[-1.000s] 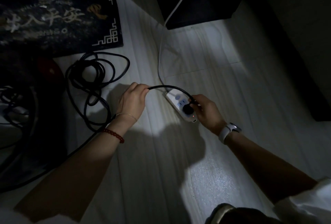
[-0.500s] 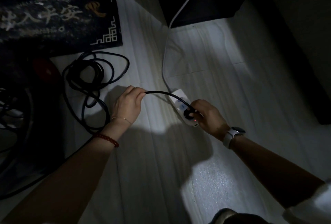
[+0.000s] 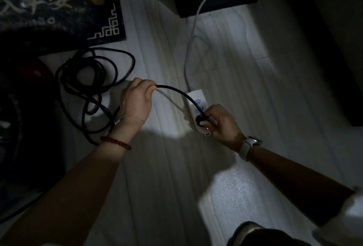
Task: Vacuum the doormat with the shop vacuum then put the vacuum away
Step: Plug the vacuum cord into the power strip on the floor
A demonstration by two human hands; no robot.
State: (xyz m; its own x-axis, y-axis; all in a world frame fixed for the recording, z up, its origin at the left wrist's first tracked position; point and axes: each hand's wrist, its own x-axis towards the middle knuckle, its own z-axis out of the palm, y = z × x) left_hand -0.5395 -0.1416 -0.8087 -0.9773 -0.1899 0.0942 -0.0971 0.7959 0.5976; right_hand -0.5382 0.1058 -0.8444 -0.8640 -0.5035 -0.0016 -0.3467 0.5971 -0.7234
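Dim pale floor point(image 3: 157, 177) holds a doormat point(image 3: 59, 5) far left, coiled cord point(image 3: 94, 80) beside it — left hand point(image 3: 135, 102) grips the cord, right hand point(image 3: 220, 123) pinches its plug point(image 3: 201, 121) at a white power strip point(image 3: 198, 98).

Dim, grainy view, pale light patches on the floor point(image 3: 225, 196), deep shadow at left and edges.

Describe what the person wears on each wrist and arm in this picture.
The left wrist carries a thin gold-coloured chain bracelet and, further up, a bracelet of round dark red beads. The right wrist has a pale, light-strapped watch. Both forearms are bare; a white sleeve edge shows on the right arm near the elbow.
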